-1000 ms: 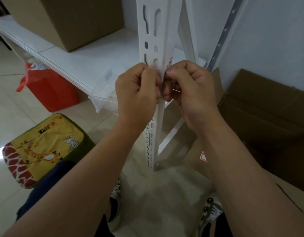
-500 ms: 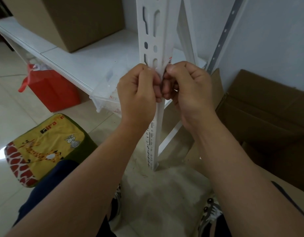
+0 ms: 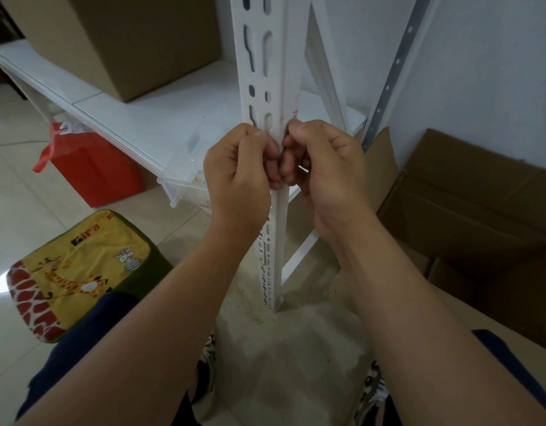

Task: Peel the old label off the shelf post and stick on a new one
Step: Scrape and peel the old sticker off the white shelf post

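Both hands, left (image 3: pixel 237 176) and right (image 3: pixel 324 170), are being kept curled against the post (image 3: pixel 276 72); label (image 3: pixel 294 113) edge at 12 o'clock is barely being lifted; pinch cannot be told.

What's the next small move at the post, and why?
Probably keep picking at the label edge and pull it away from the shelf post. Both the left hand and right hand are curled at the post's corner, fingertips together, and only a sliver of label with red print shows above the right hand. Whether the grip has a free corner is hidden.
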